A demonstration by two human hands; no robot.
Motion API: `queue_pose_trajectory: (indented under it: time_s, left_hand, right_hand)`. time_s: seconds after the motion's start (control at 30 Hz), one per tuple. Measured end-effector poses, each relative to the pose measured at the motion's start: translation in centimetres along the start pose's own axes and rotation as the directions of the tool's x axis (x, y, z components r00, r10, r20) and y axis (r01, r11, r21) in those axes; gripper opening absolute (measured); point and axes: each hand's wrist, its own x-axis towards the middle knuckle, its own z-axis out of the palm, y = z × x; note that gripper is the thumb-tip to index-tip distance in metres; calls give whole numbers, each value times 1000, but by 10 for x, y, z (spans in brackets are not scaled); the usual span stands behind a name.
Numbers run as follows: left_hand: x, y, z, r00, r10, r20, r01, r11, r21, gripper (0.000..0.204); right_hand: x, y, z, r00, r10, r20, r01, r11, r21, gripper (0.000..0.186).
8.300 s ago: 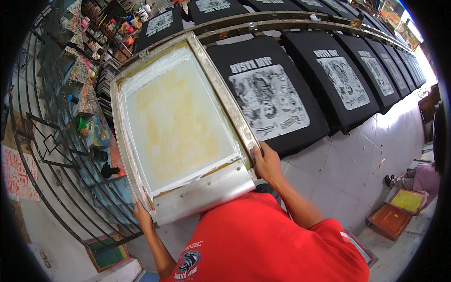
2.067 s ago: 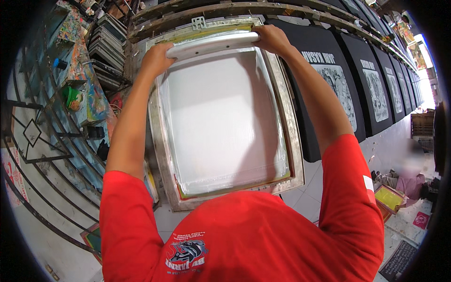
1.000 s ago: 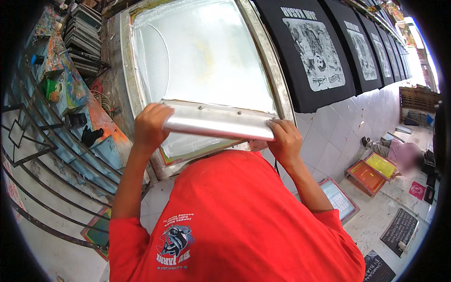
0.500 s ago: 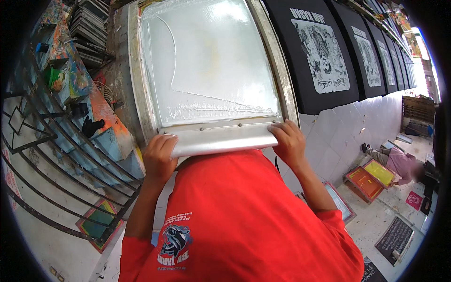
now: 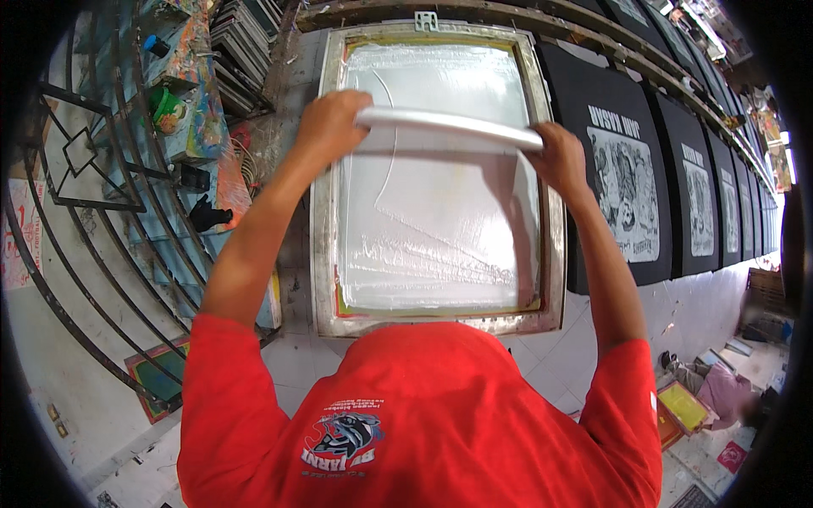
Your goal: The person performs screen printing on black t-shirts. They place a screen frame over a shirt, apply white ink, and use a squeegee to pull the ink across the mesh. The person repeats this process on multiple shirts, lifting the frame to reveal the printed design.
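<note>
A long silver squeegee (image 5: 449, 124) spans the far part of a screen printing frame (image 5: 323, 254). My left hand (image 5: 334, 125) is closed round its left end, and my right hand (image 5: 561, 159) grips the right end. Both arms reach forward over the frame. Glossy white ink (image 5: 423, 262) coats the mesh, with ridges near the close edge and a thin curved line on the left. A shadow lies on the mesh below the squeegee. Whether its blade touches the mesh, I cannot tell.
Black printed shirts (image 5: 627, 186) lie on boards in a row to the right. A metal clamp (image 5: 426, 21) sits at the frame's far edge. Stacked screens (image 5: 241, 55), a paint-stained bench (image 5: 190, 127) and a black railing (image 5: 93, 195) are on the left. Another person (image 5: 720, 391) is at lower right.
Both hands have carried the squeegee from the frame's near edge to its far part. My arms are now stretched forward, and the view has shifted so more of the frame shows.
</note>
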Motion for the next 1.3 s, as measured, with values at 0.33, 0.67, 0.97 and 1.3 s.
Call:
queue_pose_trajectory:
  time_s: [0.33,0.67,0.97,1.3]
  left_hand:
    - [118,-90,34,994,-105,-41,107,992,67,30]
    - [69,-56,45,983,-179,35,171,971,168,28]
    - [-177,95,41,959,-284,-14,284,952,114,25]
    - [-176,66,8,993,-107,58,110,992,-54,33]
  right_hand:
    - [154,42,47,996,-20,83,28,994,-103,31]
    - [161,68,61,965,-193,175,209,975,-77,31]
    - [-2,-13,18,885,-338,321,328,941,88,28]
    - [-74,-34,-32,931,-180,317,178,983,35,28]
